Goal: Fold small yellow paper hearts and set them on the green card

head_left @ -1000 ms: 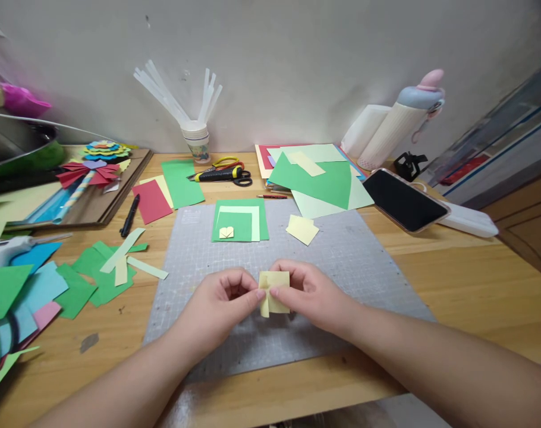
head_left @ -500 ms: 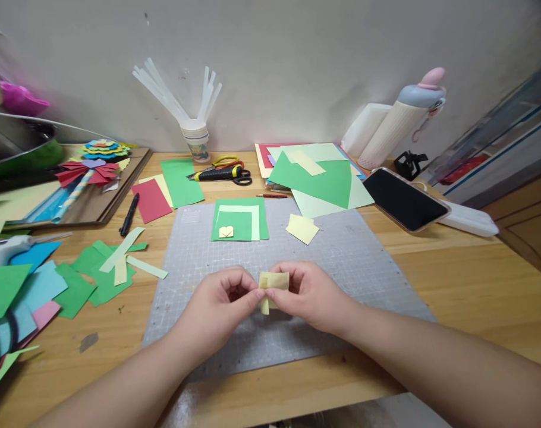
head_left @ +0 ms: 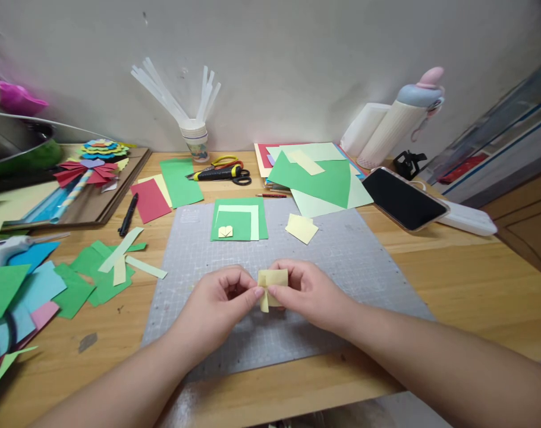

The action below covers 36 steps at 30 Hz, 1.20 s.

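Both my hands meet over the grey cutting mat and pinch a small folded piece of pale yellow paper. My left hand grips its left edge with thumb and forefinger. My right hand holds the right side, fingers curled around it. The paper is lifted just above the mat. Farther back on the mat lie a green sheet with a lighter square and a tiny yellow heart on it, and a loose yellow square.
Scissors, a pencil and a cup of glue sticks stand behind the mat. Stacked coloured sheets, a phone and a bottle are at the right. Paper scraps, a black pen and paper flowers fill the left.
The yellow paper has been folded smaller between my fingers, its lower part tucked in. Both hands stay almost in the same place over the mat.
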{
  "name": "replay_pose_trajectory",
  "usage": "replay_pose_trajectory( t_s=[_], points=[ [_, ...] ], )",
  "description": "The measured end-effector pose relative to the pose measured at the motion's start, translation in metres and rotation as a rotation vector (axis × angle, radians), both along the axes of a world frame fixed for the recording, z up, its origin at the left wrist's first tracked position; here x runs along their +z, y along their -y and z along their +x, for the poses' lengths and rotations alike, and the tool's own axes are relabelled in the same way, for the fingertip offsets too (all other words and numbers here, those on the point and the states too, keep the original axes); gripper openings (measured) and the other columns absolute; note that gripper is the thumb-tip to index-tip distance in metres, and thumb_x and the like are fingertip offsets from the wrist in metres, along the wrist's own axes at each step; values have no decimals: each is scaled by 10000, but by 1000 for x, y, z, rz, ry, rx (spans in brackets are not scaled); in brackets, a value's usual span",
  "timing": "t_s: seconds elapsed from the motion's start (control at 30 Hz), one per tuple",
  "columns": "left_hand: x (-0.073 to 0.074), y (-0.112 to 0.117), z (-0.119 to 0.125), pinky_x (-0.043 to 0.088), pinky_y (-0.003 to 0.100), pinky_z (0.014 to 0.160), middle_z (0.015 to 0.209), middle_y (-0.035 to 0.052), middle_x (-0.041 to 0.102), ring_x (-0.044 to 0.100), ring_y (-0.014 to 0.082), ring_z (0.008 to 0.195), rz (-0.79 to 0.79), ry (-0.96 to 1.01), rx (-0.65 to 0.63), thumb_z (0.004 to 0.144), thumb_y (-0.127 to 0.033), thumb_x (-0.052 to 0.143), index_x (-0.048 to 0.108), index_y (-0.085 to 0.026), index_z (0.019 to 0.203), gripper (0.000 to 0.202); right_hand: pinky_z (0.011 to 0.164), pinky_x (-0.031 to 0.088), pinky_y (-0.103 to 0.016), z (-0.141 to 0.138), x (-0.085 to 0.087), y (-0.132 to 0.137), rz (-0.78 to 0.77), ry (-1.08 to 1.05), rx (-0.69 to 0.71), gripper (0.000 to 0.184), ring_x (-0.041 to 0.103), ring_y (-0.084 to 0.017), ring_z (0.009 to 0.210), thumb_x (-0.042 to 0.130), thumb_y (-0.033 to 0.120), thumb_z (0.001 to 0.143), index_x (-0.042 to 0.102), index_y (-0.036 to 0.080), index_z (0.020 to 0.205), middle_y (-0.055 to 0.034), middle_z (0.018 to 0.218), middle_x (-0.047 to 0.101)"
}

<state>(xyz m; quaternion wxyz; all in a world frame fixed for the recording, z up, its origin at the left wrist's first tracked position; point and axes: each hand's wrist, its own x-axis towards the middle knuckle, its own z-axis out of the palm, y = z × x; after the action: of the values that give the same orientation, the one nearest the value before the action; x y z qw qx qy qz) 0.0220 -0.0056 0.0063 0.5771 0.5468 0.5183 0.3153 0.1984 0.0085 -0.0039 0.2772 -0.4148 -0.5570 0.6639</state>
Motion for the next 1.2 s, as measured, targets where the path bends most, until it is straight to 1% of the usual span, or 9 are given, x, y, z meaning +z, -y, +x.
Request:
replay_pose_trajectory(
  t_s=[0.3, 0.47, 0.57, 0.67, 0.8, 0.9, 1.03, 1.2],
  points=[
    [-2, 1, 1, 402, 256, 602, 648, 1, 561, 510, 139, 637, 26, -8, 2, 735, -313, 649, 574, -165, 605, 210, 497, 269, -214, -3, -1, 2, -7, 29, -19, 171, 355, -82, 540, 623, 235, 712, 464, 188, 667, 59, 607, 415],
    [-3, 2, 2, 404, 248, 603, 690, -10, 549, 505, 133, 653, 4, 63, 30, 716, -291, 679, 569, -169, 697, 166, 494, 270, -212, -2, -1, 3, -17, 50, -18, 111, 355, -82, 541, 617, 194, 693, 506, 182, 683, 55, 605, 416],
    [-4, 1, 1, 400, 252, 618, 700, -7, 546, 501, 134, 669, -1, 100, 2, 712, -288, 688, 568, -166, 681, 174, 493, 272, -211, -2, 0, 5, -36, 44, -15, 89, 362, -82, 543, 621, 165, 682, 535, 176, 704, 52, 607, 438],
    [-2, 0, 0, 381, 246, 602, 659, -18, 533, 488, 126, 639, -75, 145, 14, 674, -296, 719, 553, -165, 637, 215, 496, 283, -212, -3, 2, 5, -54, 38, -14, 111, 376, -85, 542, 638, 160, 670, 530, 178, 691, 52, 601, 456],
    [1, 0, 1, 339, 230, 569, 632, -28, 530, 470, 115, 610, -179, 207, 44, 609, -295, 765, 533, -168, 594, 264, 487, 270, -214, -4, 4, 5, -69, 36, -1, 158, 358, -83, 529, 656, 185, 667, 498, 185, 655, 61, 581, 432],
    [2, 0, 0, 334, 226, 576, 639, -34, 528, 472, 113, 623, -210, 257, 61, 589, -275, 786, 530, -170, 597, 277, 488, 262, -216, -4, 5, 5, -78, 37, 16, 170, 345, -80, 531, 650, 202, 670, 482, 188, 649, 59, 591, 419],
    [-1, 0, 0, 337, 224, 599, 674, -38, 524, 461, 106, 641, -190, 287, 77, 642, -281, 767, 539, -172, 626, 253, 492, 257, -224, -3, 6, 6, -93, 36, 32, 183, 335, -81, 532, 626, 212, 665, 447, 195, 632, 61, 585, 393],
    [-2, 1, 0, 359, 208, 637, 725, -40, 496, 463, 98, 694, -92, 296, 97, 687, -241, 743, 550, -169, 640, 211, 497, 255, -228, -1, 6, 5, -94, 39, 36, 151, 333, -83, 534, 599, 192, 662, 451, 194, 636, 62, 583, 388]
  ],
)
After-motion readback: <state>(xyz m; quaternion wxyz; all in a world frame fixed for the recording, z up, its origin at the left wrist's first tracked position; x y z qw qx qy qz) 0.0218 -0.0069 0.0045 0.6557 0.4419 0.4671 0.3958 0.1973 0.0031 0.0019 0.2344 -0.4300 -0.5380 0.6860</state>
